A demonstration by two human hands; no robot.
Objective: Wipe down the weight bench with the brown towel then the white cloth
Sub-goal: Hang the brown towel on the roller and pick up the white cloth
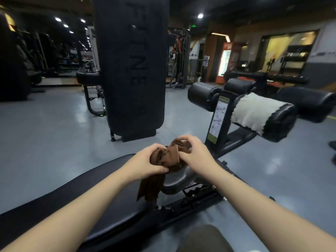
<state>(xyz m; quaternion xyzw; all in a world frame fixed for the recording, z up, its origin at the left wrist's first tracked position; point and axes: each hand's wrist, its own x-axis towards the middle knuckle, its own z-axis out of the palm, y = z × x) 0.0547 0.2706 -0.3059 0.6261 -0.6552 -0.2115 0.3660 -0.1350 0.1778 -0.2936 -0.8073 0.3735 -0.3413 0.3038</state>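
The brown towel (169, 157) is bunched up between both hands above the seat end of the black weight bench (101, 180). My left hand (145, 162) grips its left side and my right hand (194, 153) grips its right side. One end of the towel hangs down over the gap between the back pad and the seat pad. The white cloth (252, 111) lies draped over a black leg roller (280, 122) at the far end of the bench, to the right and beyond my hands.
A tall black punching bag (131, 66) stands on the grey floor straight ahead. More padded rollers (201, 95) and a label plate (218, 120) sit on the bench's upright. Gym machines line the back. My knee (205, 239) shows at the bottom.
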